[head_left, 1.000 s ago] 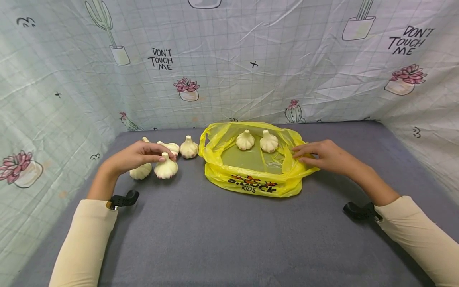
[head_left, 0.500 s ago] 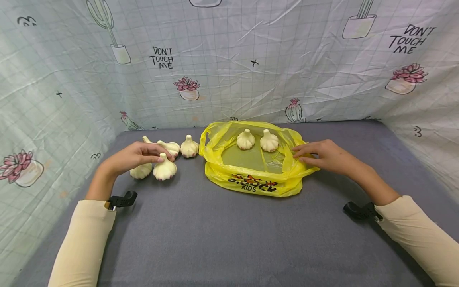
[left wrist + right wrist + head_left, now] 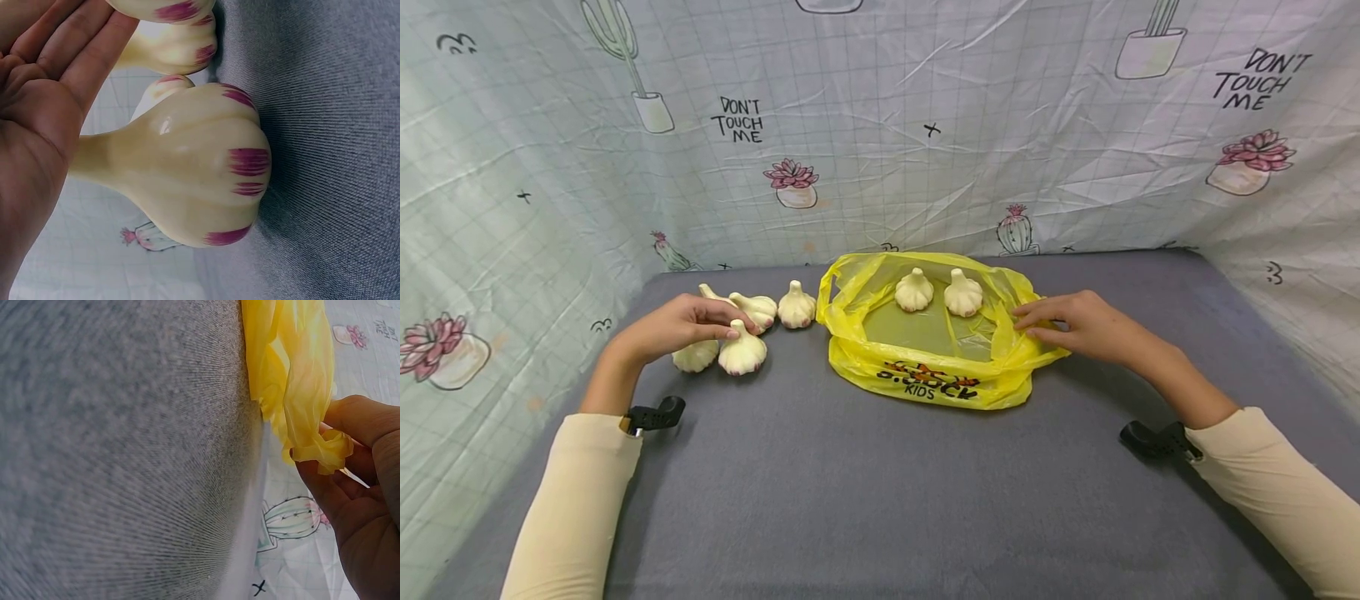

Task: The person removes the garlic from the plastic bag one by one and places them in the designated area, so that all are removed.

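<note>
My left hand (image 3: 688, 327) pinches a white garlic bulb (image 3: 742, 354) near its neck, fingers behind and thumb in front. In the left wrist view only the purple-streaked base of that bulb (image 3: 175, 9) shows, at the fingertips. Another garlic bulb (image 3: 187, 162) stands under the palm. More garlic bulbs (image 3: 762, 310) are just behind the hand, partly covered by it. My right hand (image 3: 1078, 325) pinches the right edge of a yellow plastic bag (image 3: 925, 379), its gathered plastic (image 3: 328, 447) between thumb and fingers. Two garlic bulbs (image 3: 913, 290) lie inside the spread bag.
One more garlic bulb (image 3: 797, 306) stands between the left group and the bag's left handle. Grey cloth (image 3: 880, 492) covers the table. A printed white curtain (image 3: 880, 125) hangs along the back and both sides.
My left hand and the garlic bulb at its fingertips have shifted very slightly left. My right hand and the bag have stayed in place.
</note>
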`<state>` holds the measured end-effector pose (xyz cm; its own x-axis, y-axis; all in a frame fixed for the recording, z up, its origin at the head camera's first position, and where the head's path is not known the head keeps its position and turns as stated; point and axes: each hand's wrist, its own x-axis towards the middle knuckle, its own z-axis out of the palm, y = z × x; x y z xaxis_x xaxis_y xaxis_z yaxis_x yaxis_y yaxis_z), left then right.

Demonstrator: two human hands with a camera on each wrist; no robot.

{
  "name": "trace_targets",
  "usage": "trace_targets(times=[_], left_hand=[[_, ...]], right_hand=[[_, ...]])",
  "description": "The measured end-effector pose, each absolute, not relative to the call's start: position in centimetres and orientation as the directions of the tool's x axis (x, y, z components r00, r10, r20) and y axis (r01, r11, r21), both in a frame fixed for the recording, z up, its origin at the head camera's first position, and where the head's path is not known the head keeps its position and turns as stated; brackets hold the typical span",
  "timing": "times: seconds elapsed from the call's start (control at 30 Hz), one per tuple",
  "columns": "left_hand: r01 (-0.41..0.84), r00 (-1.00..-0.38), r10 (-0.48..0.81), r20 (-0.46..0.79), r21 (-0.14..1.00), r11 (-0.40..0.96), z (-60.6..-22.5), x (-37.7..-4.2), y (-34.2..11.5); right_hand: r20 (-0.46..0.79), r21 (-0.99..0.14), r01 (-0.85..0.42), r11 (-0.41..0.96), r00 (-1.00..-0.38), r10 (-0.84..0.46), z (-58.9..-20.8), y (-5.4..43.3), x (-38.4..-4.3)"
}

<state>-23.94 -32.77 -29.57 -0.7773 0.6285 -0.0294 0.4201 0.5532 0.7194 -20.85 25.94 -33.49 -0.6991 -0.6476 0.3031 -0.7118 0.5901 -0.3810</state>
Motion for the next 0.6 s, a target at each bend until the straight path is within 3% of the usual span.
trace_targets(times=[0.6], left_hand=[[0.435,-0.777,0.63,-0.01,0.715,0.548,-30.0,-23.81,-32.75]], right_hand=[[0.297,-0.389,-0.708,0.589,-0.702,-0.648,-33.32,25.98,-20.69]])
